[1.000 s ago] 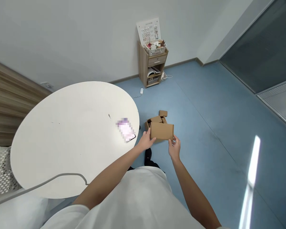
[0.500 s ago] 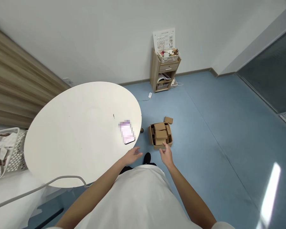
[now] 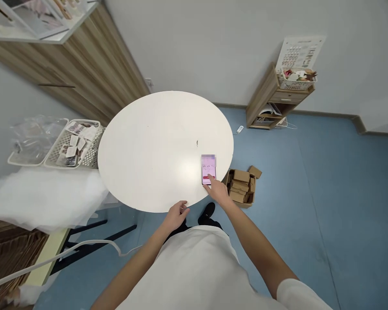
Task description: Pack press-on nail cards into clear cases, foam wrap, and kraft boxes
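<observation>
A phone (image 3: 208, 169) with a lit pink screen lies near the right edge of a round white table (image 3: 155, 146). My right hand (image 3: 218, 191) reaches over it, with a fingertip touching the screen's lower end and the other fingers curled. My left hand (image 3: 176, 213) rests at the table's near edge, fingers loosely bent, holding nothing. On the blue floor to the right of the table sits an open cardboard box (image 3: 241, 187) filled with several small brown cartons.
A wooden bedside cabinet (image 3: 271, 101) with a white basket on top stands by the far wall. Two white baskets (image 3: 54, 144) of packets sit on a surface at the left beside a wooden cupboard (image 3: 84, 64). A white cable (image 3: 67, 254) runs across the lower left.
One second ago both hands held a brown carton over the floor box. The hands then let go. The view turned left, and my right hand moved onto the phone.
</observation>
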Available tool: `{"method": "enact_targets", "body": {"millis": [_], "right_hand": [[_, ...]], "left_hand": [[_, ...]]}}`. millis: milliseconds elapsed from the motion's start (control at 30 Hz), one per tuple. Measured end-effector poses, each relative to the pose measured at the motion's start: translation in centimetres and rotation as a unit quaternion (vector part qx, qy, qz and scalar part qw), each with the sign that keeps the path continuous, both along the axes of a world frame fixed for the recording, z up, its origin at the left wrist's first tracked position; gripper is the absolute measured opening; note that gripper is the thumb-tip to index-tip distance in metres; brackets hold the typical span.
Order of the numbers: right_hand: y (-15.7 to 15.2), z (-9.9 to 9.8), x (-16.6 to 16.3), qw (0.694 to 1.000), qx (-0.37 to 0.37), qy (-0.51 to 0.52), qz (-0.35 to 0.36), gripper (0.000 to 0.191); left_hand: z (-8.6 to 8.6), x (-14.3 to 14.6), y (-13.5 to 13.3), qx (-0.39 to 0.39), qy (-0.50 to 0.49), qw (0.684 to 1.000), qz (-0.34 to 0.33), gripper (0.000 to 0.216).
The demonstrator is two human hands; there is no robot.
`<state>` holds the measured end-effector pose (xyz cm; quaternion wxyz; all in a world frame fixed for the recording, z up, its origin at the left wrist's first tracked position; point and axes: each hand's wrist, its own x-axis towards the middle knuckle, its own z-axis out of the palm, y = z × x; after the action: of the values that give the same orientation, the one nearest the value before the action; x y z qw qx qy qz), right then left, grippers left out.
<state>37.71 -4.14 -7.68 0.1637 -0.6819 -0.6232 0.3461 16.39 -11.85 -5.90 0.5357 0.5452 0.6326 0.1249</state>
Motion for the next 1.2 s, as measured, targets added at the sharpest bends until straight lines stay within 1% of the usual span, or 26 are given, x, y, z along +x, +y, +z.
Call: {"method": "enact_targets", "body": {"millis": [67,133,200,267,400,500,567,700,800,900,1033,1200], "right_hand": [[0.6,0.0,-0.8,0.997,-0.039,-0.068,0.021,0.058],[0.9,0.2,-1.6,0.987,-0.078,-0.134,0.043,0.058],[1.0,0.6,-2.3,0.977,-0.101,-0.179,0.053,0.058],[1.0,1.0,-3.0,0.973,-0.102,-0.201,0.046,0.056],[0.3,1.6,-4.9,0.975,-0.065,-0.212,0.010,0.052],[0.0,1.7,-7.6,0.978,-0.044,-0.202,0.004,0.050],[0.0,1.8,-10.1,0.982,-0.033,-0.185,0.018,0.049],[0.5,2.4,-15.3,0.987,-0.009,-0.135,0.085,0.048],[1.4,3.0,-18.2,0.985,0.014,-0.098,0.144,0.047],[2.8,3.3,-20.3,0.979,0.025,-0.056,0.194,0.047],[4.8,3.3,-23.2,0.968,0.020,-0.001,0.249,0.047],[6.5,3.2,-27.1,0.940,0.000,0.019,0.339,0.046]], "left_hand": [[-0.2,-1.2,-0.5,0.012,0.001,1.000,-0.009,0.043],[-0.4,-2.7,-0.9,0.013,0.003,1.000,-0.016,0.042],[-0.5,-4.4,-1.0,0.006,0.006,1.000,-0.019,0.042],[-0.5,-6.3,-0.9,0.000,0.007,1.000,-0.018,0.042],[-0.3,-10.0,-0.1,0.012,0.000,1.000,-0.005,0.043],[0.2,-12.8,0.7,0.037,-0.008,0.999,0.010,0.043],[0.6,-14.6,1.2,0.056,-0.008,0.998,0.032,0.043],[1.2,-17.7,2.0,0.083,-0.004,0.991,0.108,0.041],[1.8,-19.4,2.2,0.083,-0.004,0.983,0.165,0.041],[2.3,-20.6,2.0,0.084,0.011,0.973,0.213,0.041],[2.7,-22.2,1.2,0.084,0.035,0.960,0.267,0.041],[3.2,-24.2,0.4,0.068,0.057,0.940,0.331,0.042]]}}
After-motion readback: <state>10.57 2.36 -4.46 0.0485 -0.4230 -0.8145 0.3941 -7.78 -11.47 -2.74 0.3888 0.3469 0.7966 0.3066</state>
